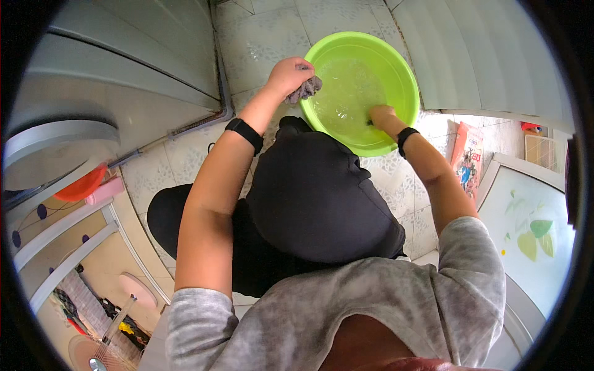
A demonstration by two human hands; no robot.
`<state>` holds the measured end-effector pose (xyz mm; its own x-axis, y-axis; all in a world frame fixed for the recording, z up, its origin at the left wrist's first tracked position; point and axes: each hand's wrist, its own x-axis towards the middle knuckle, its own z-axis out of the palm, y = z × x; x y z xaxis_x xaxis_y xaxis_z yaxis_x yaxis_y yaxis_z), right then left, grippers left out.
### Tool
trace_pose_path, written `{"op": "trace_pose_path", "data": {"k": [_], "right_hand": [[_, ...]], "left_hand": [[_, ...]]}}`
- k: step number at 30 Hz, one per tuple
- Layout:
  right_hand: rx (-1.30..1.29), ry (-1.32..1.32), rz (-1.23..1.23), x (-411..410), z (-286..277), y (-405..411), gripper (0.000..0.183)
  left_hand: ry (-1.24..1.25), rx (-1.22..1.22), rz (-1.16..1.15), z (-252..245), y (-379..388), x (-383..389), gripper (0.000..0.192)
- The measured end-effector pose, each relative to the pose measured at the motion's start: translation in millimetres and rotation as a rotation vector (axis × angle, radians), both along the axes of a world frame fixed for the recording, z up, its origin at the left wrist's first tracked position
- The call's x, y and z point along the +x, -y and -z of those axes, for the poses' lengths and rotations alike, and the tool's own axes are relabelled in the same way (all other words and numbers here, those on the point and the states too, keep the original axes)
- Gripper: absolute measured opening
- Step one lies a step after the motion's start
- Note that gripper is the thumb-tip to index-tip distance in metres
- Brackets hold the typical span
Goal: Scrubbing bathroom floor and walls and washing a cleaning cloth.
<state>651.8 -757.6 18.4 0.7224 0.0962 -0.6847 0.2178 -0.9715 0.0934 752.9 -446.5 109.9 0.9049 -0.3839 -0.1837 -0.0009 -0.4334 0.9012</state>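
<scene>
A bright green plastic basin [403, 60] stands on the tiled floor in front of my knees. Cloudy water [341, 88] with ripples and some bubbles lies in it. At the basin's left rim, my left hand [290, 76] grips a bunched grey cloth [307, 91], which hangs over the rim. My right hand [384, 117] dips into the water near the right side of the basin, its fingers partly hidden. A small dark patch shows by those fingers; what it is cannot be made out.
A grey metal appliance [139, 65] borders the left side. Ribbed pale panels [482, 51] rise at the right. Behind my right arm lie a pink printed bag [466, 157] and a leaf-patterned glass panel [524, 232]. A standing fan [109, 345] is at lower left.
</scene>
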Motion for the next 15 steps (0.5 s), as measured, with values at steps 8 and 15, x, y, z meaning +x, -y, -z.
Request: {"op": "trace_pose_path", "data": {"k": [8,15], "right_hand": [[0.277,-0.185,-0.256,-10.1,-0.9,-68.3,0.025],[0.840,-0.040,0.182,-12.8,99.5,-12.3,0.021]], "left_hand": [[-0.098,-0.067,-0.088,-5.9,-2.7,2.3,0.025],[-0.096,-0.208,-0.021,-6.4,37.6,7.1,0.023]]}}
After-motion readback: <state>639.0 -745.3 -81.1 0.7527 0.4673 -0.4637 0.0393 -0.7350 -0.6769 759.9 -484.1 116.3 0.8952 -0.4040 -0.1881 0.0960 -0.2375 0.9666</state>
